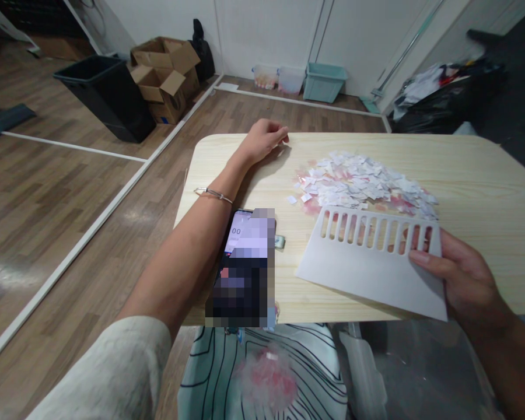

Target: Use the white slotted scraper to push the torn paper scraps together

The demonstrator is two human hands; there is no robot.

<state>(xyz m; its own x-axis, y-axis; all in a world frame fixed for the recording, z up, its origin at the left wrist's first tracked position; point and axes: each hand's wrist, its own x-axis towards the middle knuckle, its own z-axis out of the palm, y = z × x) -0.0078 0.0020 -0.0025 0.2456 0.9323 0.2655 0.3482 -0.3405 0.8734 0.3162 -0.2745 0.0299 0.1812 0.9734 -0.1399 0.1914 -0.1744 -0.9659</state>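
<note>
White slotted board (367,271) sits between right fingers (457,251), held at its right end, just on the near side of the paper pile (361,178). Board: flat, smooth, wider at the solid near edge, a row of long upright slots along the edge toward the pile; tilted, reddish tint showing through some slots. Right fingers closed on it, thumb across the front face. Left fingers (276,135), off to the pile's left, loosely bent above the bench (485,192); palm side hidden, can't tell if gripping.
</note>
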